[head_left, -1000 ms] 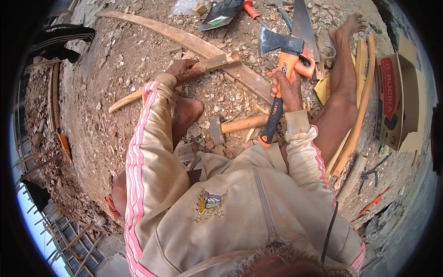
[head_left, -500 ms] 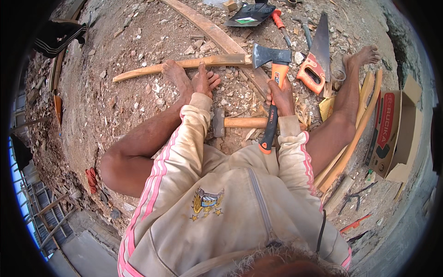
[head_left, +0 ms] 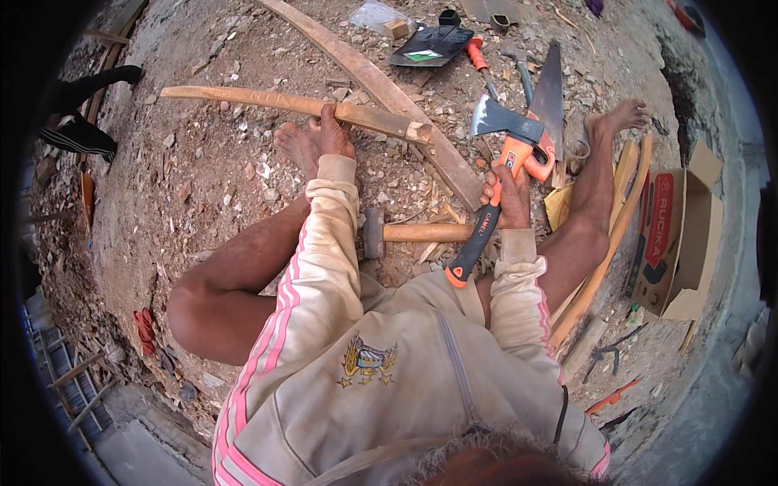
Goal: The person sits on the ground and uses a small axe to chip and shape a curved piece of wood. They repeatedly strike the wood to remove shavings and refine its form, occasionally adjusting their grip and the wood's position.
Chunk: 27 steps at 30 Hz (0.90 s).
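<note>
Roughly hewn stick [head_left: 292,103]: long, pale, curved wood, lying across chip-strewn dirt ground [head_left: 194,186].
Left hand [head_left: 334,134]: clamped on stick's middle.
Hatchet [head_left: 502,162]: grey steel head, orange-black handle, beside stick's cut end.
Right hand [head_left: 506,197]: gripping hatchet handle.
Hammer [head_left: 409,233]: wooden-handled, between forearms.

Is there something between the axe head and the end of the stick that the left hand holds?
Nothing visible: the axe in the right hand is beside the stick end, with only chip-strewn ground between them.
</note>
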### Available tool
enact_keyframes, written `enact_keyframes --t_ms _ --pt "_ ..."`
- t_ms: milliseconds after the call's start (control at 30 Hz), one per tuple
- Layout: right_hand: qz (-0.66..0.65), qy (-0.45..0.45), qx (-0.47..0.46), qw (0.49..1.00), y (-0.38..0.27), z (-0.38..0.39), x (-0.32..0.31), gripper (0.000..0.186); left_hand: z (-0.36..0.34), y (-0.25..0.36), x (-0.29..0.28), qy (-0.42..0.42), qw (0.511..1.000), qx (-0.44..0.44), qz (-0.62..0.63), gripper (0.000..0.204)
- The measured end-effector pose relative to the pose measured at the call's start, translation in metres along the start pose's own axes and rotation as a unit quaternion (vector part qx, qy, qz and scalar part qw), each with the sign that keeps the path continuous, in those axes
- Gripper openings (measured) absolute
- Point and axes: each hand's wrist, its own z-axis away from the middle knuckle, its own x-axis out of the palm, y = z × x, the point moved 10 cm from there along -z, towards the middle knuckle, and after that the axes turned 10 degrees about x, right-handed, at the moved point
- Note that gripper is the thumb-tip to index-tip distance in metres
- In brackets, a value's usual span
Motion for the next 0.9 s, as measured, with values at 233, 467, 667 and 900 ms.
enact_keyframes --t_ms 233,467,667,900 --pt "0.486 0.217 -0.251 0.809 -0.031 0.002 0.0 0.046 -0.045 0.075 0.024 -0.125 0.992 0.021 -0.005 0.027" --pt "0.717 0.264 -0.183 0.618 -0.017 -0.045 0.019 0.054 -0.016 0.088 0.031 -0.09 0.985 0.087 -0.121 0.026" --pt "0.722 0.235 -0.35 0.549 -0.049 -0.062 0.052 0.045 -0.006 0.093 0.035 -0.105 0.975 0.17 -0.097 0.034" --pt "0.267 0.066 0.054 0.96 -0.064 -0.213 0.09 0.065 0.013 0.088 0.071 -0.142 0.975 0.15 -0.081 0.035"
